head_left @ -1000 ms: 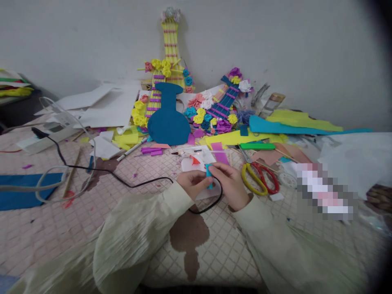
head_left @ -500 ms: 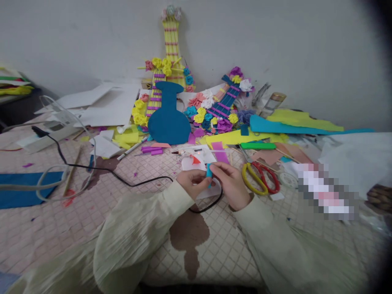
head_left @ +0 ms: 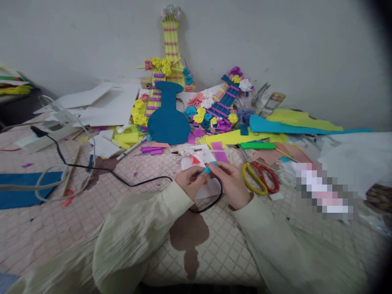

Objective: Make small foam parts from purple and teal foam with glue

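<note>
Between the fingertips of both hands is a small light-blue paper piece (head_left: 209,168), tilted with its upper end to the right. My left hand (head_left: 190,180) pinches its lower left end, and my right hand (head_left: 232,185) pinches the upper right. Part of the piece is hidden by the fingers. Just beyond the hands, a glue gun (head_left: 192,151) with a small red light and an orange-red stand lies on white paper (head_left: 210,153). Its black cord (head_left: 147,179) loops beneath my wrists.
Scissors (head_left: 255,179) with yellow and red handles lie right of my right hand, near a green-handled cutter (head_left: 257,145). A dark-blue guitar-shaped cutout (head_left: 169,122) leans against flower-decorated paper guitars (head_left: 171,38). A power strip (head_left: 45,139) sits at left.
The light-blue piece has turned from nearly upright to a slant, its top now leaning right. Both hands stay in almost the same place.
</note>
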### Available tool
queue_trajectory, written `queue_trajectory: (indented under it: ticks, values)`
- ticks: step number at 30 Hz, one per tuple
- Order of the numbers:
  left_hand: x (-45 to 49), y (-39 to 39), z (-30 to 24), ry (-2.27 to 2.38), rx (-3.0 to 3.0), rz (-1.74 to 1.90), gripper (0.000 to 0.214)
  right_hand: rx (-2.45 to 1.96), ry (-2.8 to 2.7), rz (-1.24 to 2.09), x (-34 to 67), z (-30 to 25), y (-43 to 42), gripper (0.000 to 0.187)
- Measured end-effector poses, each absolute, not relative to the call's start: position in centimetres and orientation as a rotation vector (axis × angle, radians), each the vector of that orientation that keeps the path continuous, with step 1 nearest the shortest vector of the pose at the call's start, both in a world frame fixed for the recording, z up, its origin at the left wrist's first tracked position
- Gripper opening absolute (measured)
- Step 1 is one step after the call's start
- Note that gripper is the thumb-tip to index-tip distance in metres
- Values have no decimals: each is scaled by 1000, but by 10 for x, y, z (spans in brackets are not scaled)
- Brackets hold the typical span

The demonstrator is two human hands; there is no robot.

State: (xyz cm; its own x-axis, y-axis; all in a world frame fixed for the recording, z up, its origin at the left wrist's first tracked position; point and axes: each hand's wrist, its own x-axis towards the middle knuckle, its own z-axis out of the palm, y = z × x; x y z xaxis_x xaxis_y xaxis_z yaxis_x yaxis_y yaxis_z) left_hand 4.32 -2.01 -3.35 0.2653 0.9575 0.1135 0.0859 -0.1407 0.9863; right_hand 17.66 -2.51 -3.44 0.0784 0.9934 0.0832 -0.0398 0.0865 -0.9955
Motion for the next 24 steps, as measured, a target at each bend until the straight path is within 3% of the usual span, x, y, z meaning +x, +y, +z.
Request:
queue_trajectory:
  ticks: [7,24]
  values:
    - [44,-20,-41,1138,1537,1132,32,-1085,-1110,1137,174,-37,-26,18]
    - [42,-17,-31,992,1205,1212,21,-1145,-1243,1163,173,-26,-28,21]
